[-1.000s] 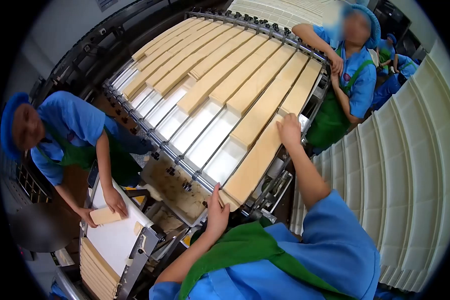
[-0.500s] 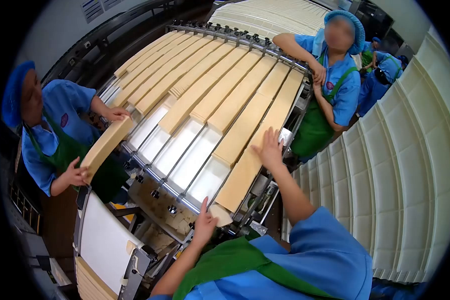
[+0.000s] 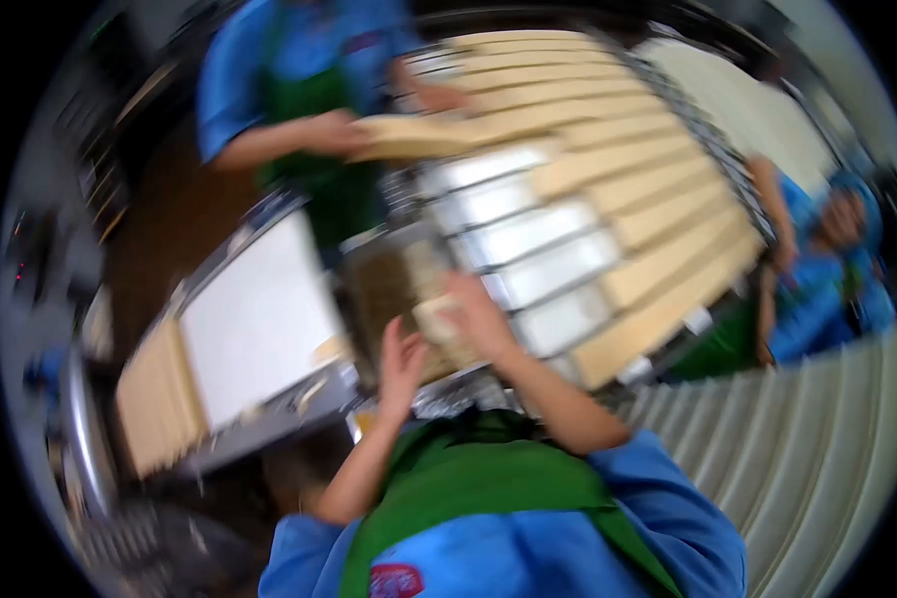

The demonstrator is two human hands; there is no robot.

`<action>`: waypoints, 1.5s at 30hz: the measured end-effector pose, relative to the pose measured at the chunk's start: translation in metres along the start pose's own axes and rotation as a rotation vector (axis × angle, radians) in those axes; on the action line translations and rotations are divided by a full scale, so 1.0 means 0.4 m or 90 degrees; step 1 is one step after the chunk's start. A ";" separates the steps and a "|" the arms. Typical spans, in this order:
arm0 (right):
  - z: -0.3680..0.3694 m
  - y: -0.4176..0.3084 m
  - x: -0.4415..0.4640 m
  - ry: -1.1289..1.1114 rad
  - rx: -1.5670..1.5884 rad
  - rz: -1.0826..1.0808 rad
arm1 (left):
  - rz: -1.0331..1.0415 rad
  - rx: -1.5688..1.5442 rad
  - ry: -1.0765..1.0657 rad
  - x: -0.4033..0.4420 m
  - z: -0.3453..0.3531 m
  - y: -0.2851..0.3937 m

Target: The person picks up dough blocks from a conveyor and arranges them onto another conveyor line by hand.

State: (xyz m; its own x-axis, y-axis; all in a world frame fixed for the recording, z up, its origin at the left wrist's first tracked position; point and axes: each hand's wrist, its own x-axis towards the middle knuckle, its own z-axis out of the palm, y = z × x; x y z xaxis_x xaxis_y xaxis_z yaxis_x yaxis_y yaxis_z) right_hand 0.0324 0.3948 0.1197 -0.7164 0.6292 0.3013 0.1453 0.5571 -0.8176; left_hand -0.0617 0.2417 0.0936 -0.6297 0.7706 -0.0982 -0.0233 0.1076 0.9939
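My left hand (image 3: 402, 367) is raised in front of the apron, fingers extended and apart, holding nothing I can see. Blurred by motion, my right hand (image 3: 480, 317) reaches over a bin (image 3: 381, 294) beside the slotted table. A small pale piece (image 3: 435, 321) is at its fingertips; whether they grip it is unclear. Long pale-yellow blocks (image 3: 668, 234) lie side by side in the table's lanes, to the right of my hands. White lane surfaces (image 3: 558, 277) show at the near ends.
A co-worker at the far left side holds one long block (image 3: 414, 138) in both hands. Left of the bin is a white belt (image 3: 259, 309), with pale sheets (image 3: 159, 399) at its end. Another person stands at the right, behind ridged cream panels (image 3: 767, 439).
My view has swung left. Both hands have left the table's right-hand lane, the right one now over the bin. The small pale piece was by my left hand; a similar one is by my right.
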 end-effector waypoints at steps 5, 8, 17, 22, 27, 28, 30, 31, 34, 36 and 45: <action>0.073 0.146 0.043 -0.092 -0.209 -0.004 | -0.103 -0.020 0.242 -0.039 -0.300 -0.131; 0.082 0.189 0.060 -0.105 -0.351 -0.067 | -0.075 0.037 0.475 -0.094 -0.535 -0.278; 0.214 0.113 0.149 -0.238 -0.484 0.031 | -0.226 0.238 0.986 -0.286 -1.129 -0.448; 0.488 -0.006 0.202 -0.372 -0.331 -0.108 | -0.327 0.250 1.008 -0.227 -1.257 -0.426; 0.775 -0.185 0.329 -0.529 -0.237 -0.168 | -0.363 0.308 0.898 -0.168 -1.278 -0.396; 0.840 -0.200 0.358 -0.559 -0.193 -0.185 | -0.354 0.323 0.874 -0.170 -1.281 -0.402; 0.980 -0.238 0.422 -0.612 -0.133 -0.231 | -0.349 0.318 0.836 -0.184 -1.294 -0.375; 1.051 -0.265 0.454 -0.633 -0.115 -0.257 | -0.349 0.320 0.791 -0.189 -1.299 -0.361; 1.296 -0.317 0.559 -0.663 -0.120 -0.352 | -0.346 0.394 0.744 -0.195 -1.313 -0.359; 1.472 -0.354 0.620 -0.655 -0.151 -0.388 | -0.358 0.384 0.730 -0.193 -1.321 -0.335; 1.924 -0.528 0.717 -0.715 -0.283 -0.244 | -0.418 0.323 0.687 -0.165 -1.337 -0.307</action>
State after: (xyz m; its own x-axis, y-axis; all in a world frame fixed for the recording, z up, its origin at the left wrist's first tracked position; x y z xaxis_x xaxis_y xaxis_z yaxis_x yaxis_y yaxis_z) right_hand -0.7288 0.0402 0.0014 -0.9144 -0.2949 -0.2774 -0.1385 0.8717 -0.4701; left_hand -0.4325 -0.1583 0.0048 -0.9075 -0.3565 -0.2222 -0.4128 0.6586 0.6292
